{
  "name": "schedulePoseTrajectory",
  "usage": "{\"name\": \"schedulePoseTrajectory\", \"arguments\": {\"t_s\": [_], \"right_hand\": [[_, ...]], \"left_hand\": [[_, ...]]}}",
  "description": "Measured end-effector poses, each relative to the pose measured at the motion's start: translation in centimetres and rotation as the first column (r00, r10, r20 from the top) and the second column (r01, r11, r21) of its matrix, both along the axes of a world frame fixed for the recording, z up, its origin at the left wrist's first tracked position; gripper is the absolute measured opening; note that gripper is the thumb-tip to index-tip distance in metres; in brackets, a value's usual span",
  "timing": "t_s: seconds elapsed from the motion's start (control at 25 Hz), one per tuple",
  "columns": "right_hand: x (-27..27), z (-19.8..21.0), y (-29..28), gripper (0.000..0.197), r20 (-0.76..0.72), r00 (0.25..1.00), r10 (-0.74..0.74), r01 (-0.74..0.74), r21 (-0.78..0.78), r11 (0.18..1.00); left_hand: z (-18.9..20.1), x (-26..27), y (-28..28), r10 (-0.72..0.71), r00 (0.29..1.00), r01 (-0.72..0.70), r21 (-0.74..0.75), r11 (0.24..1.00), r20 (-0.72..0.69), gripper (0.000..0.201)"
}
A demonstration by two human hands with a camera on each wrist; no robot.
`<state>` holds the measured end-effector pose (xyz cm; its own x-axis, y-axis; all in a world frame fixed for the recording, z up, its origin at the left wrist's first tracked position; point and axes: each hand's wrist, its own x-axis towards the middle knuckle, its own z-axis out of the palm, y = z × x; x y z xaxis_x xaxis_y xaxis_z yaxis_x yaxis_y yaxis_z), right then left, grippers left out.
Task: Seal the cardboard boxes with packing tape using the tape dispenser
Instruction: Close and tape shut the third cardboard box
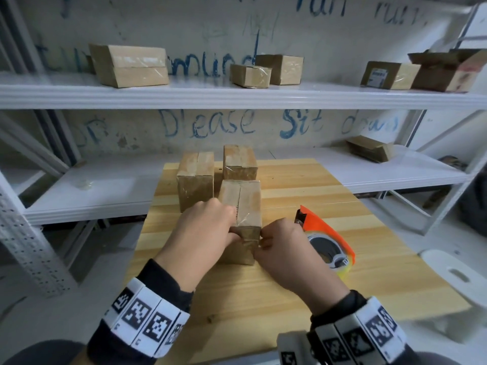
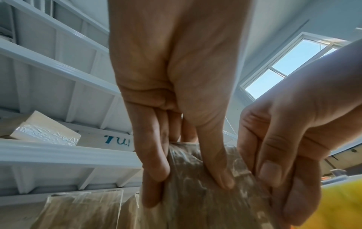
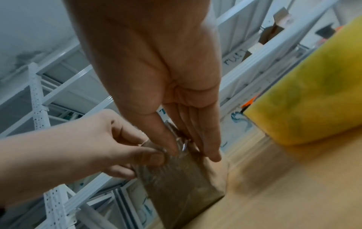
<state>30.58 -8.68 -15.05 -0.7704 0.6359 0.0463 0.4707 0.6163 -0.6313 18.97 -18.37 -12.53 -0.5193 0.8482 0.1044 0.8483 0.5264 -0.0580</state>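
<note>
Both hands work the near edge of the front cardboard box (image 1: 241,219), likely smoothing clear tape: the left hand (image 1: 203,233) pinches its left corner, the right hand (image 1: 283,246) its right. The orange tape dispenser (image 1: 325,238) rests right of this box; two taped boxes (image 1: 196,177) stand behind it.

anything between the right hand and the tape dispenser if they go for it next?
Nothing visible. The tape dispenser lies on the table just beyond the right hand. Both hands are on the nearest box; the left hand is on its other side.
</note>
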Motion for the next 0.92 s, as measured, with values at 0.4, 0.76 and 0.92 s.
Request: {"name": "schedulePoseTrajectory", "arguments": {"t_s": [0.4, 0.76, 0.92], "right_hand": [[0.4, 0.1, -1.4, 0.107, 0.039, 0.994, 0.098, -0.082, -0.304, 0.949], [-0.2, -1.3, 0.2, 0.093, -0.049, 0.990, 0.131, -0.139, -0.219, 0.966], [0.0, -0.7, 1.4, 0.089, -0.089, 0.986, 0.140, -0.145, -0.045, 0.988]], "left_hand": [[0.3, 0.3, -0.1, -0.015, 1.000, 0.015, 0.036, 0.999, 0.002, 0.051], [-0.1, -0.2, -0.9, -0.051, 0.986, 0.024, 0.169, 0.985, 0.157, 0.060], [-0.9, -1.5, -1.1, -0.111, 0.912, -0.018, 0.308, 0.951, 0.395, 0.061]]}}
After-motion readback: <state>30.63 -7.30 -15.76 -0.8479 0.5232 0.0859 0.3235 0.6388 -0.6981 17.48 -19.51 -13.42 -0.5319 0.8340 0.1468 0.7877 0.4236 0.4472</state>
